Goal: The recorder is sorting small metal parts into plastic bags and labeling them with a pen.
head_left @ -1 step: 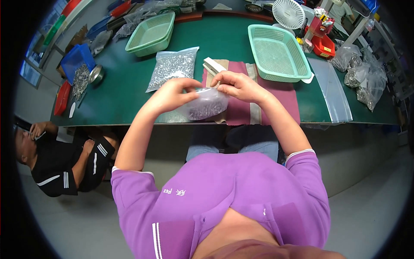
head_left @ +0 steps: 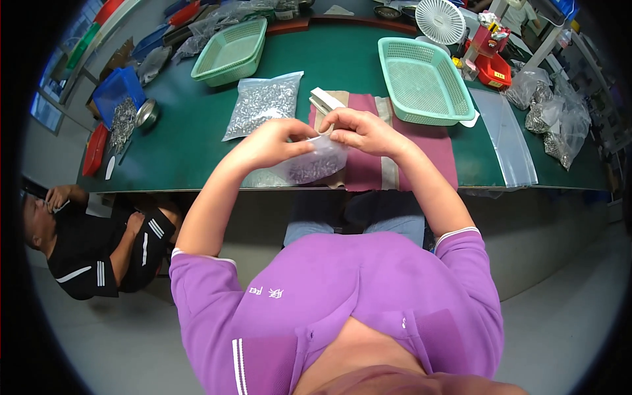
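A clear plastic bag (head_left: pixel 317 166) part filled with small shiny metal pieces rests at the table's front edge, its top toward my hands. My right hand (head_left: pixel 366 131) pinches the bag's top edge at the right between thumb and fingers. Close by on the left, my left hand (head_left: pixel 280 141) is curled with thumb and fingers on the same top edge. Beyond it lies a fuller flat bag (head_left: pixel 264 104) of similar metal pieces. A whitish bar-shaped thing (head_left: pixel 326 100) sits behind my right hand on a maroon and beige cloth (head_left: pixel 431 155).
Green baskets (head_left: pixel 421 122) (head_left: pixel 230 69) stand at the back right and back left. Plastic sheets (head_left: pixel 507 138) lie to the right. A blue bin (head_left: pixel 118 92), metal pieces and a round metal bowl (head_left: pixel 147 113) are at far left. A seated person (head_left: pixel 115 243) is at the left.
My left hand has shifted slightly right, its fingers closer to my right hand at the bag's top. The bag's left side now spreads further left below it.
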Demonstrator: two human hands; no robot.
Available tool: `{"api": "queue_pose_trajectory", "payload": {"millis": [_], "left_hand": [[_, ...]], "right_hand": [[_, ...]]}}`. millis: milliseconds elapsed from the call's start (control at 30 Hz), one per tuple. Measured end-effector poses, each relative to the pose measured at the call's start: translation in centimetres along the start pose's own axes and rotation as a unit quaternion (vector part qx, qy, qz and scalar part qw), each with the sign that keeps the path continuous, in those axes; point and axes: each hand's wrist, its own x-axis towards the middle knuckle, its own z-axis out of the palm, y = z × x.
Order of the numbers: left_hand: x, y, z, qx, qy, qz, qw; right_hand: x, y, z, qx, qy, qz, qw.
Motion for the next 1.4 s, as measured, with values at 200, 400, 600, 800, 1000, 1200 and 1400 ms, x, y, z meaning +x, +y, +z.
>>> {"api": "queue_pose_trajectory", "payload": {"millis": [200, 400, 600, 800, 1000, 1200, 1400], "left_hand": [[2.5, -1.7, 0.9, -0.009, -0.099, -0.067, 0.993], [2.7, -2.1, 1.2, -0.2, -0.114, -0.137, 0.964], [2.7, -3.8, 1.4, -0.317, -0.123, -0.16, 0.927], [3.0, -3.3, 1.5, -0.38, -0.117, -0.194, 0.897], [2.9, -3.2, 1.8, -0.399, -0.122, -0.187, 0.889], [2.2, -3.3, 2.0, -0.361, -0.096, -0.152, 0.915], [1.9, -1.4, 1.4, -0.19, -0.047, -0.117, 0.974]], "right_hand": [[-0.8, 0.8, -0.7, 0.148, 0.019, 0.043, 0.988], [-1.2, 1.7, -2.1, 0.142, -0.057, 0.07, 0.986], [1.6, 3.1, -3.2, 0.007, 0.144, 0.057, 0.988], [5.5, 6.1, -0.9, -0.415, 0.155, 0.215, 0.87], [7.8, 5.9, 0.1, -0.389, 0.038, 0.32, 0.863], [5.6, 2.7, -3.2, -0.133, 0.235, 0.239, 0.933], [3.5, -4.2, -2.4, 0.221, 0.181, 0.073, 0.956]]}}
